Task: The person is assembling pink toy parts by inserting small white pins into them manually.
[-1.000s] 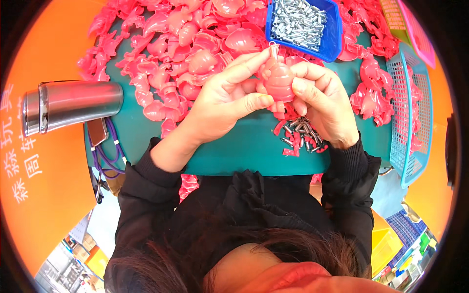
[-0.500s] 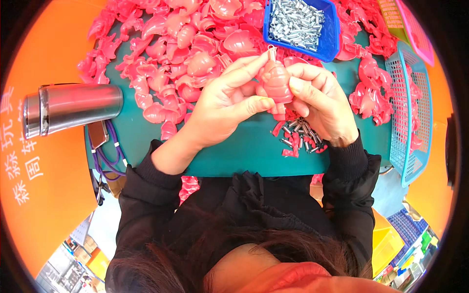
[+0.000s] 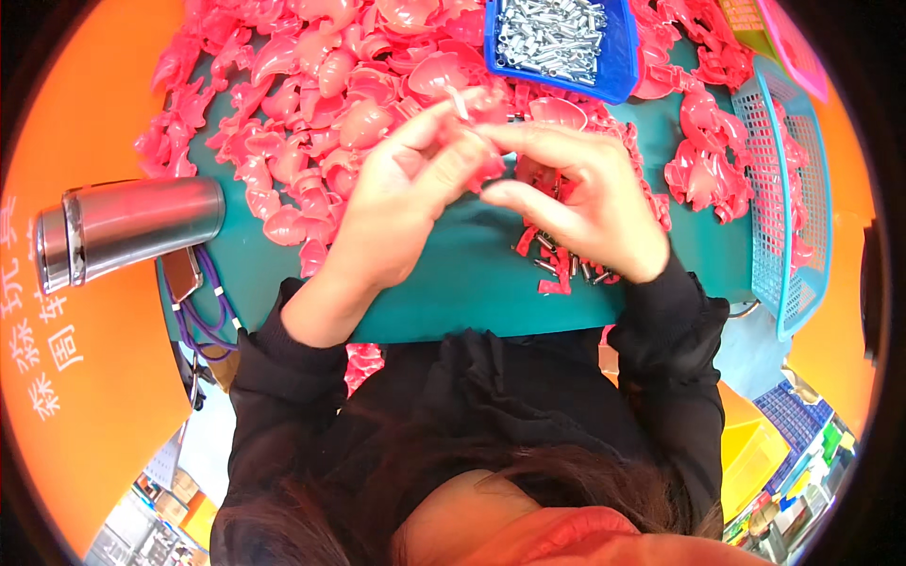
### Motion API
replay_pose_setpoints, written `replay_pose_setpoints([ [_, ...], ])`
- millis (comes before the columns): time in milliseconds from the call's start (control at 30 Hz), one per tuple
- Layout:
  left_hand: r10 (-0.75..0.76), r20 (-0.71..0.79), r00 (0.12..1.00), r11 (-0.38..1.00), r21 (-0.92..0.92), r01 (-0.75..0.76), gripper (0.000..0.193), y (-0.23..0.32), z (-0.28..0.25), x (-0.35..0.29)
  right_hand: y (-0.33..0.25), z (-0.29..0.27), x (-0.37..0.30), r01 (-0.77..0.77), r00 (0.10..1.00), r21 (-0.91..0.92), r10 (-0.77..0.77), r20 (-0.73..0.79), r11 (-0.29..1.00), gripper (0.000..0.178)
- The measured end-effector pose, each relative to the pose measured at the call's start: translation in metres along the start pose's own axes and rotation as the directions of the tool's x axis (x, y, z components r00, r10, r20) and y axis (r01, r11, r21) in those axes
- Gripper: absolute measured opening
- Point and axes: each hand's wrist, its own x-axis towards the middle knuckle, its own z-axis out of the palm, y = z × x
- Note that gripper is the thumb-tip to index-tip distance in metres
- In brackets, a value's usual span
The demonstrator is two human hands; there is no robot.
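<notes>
My left hand (image 3: 401, 203) and my right hand (image 3: 590, 193) meet above a green table (image 3: 444, 297), both closed on a small red plastic toy piece (image 3: 486, 156) with a thin pale peg sticking up from it. The piece is mostly hidden between my fingers. Behind my hands lies a heap of red plastic shell parts (image 3: 321, 85). A few small metal screws and red scraps (image 3: 557, 264) lie on the table under my right wrist.
A blue tray of metal screws (image 3: 557, 38) stands at the back. A light-blue mesh basket (image 3: 783, 189) with red parts is at the right. A steel flask (image 3: 123, 226) lies at the left, beside a phone on a purple cord (image 3: 184, 278).
My hands have turned the red piece and closed more tightly over it, so less of it shows. They sit a little lower toward the table.
</notes>
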Motion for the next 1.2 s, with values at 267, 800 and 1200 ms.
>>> replay_pose_setpoints([
  [267, 0.046, -0.139, 0.989, 0.983, -0.170, -0.069, 0.024, 0.024, 0.001, 0.000, 0.016, -0.090, -0.021, -0.212, 0.977, -0.636, 0.167, -0.131, 0.742, 0.015],
  [800, -0.064, 0.063, 0.996, 0.979, -0.190, 0.075, 0.014, 0.019, -0.007, 0.000, 0.022, -0.050, -0.011, -0.033, 0.999, -0.709, 0.002, -0.045, 0.705, 0.011],
  [1200, 0.024, 0.005, 1.000, 0.988, -0.152, -0.023, 0.015, 0.021, -0.010, 0.000, 0.015, -0.049, -0.002, 0.234, 0.969, -0.754, -0.209, 0.131, 0.614, 0.016],
])
